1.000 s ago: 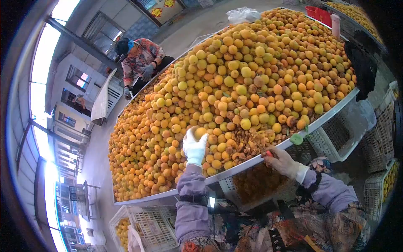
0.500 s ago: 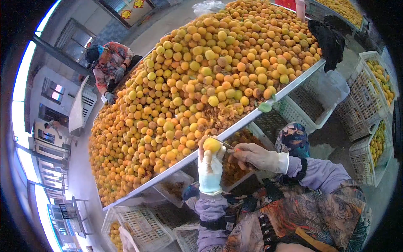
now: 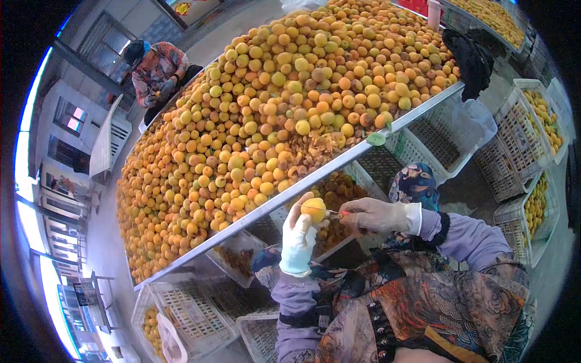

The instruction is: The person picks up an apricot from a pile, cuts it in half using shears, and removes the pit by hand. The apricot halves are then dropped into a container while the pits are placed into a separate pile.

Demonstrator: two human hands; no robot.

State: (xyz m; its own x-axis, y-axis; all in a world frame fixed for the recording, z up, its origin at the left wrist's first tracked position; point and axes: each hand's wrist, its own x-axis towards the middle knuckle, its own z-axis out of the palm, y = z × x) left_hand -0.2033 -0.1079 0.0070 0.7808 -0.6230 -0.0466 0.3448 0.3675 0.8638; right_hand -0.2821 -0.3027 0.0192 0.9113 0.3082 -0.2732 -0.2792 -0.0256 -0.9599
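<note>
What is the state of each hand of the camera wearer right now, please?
Left hand: closed, holding a yellow fruit.
Right hand: closed, holding a thin tool with red at its handle.

Covered or Cropped

The fruit heap (image 3: pixel 242 133) covers most of the surface (image 3: pixel 339 163). Before the heap, the left hand (image 3: pixel 298 237) hides part of a yellow fruit (image 3: pixel 315 209), the right hand (image 3: pixel 372 216) part of a red handle (image 3: pixel 344 213). Past the heap, the frame's top edge crops a plastic bag (image 3: pixel 302 5).
</note>
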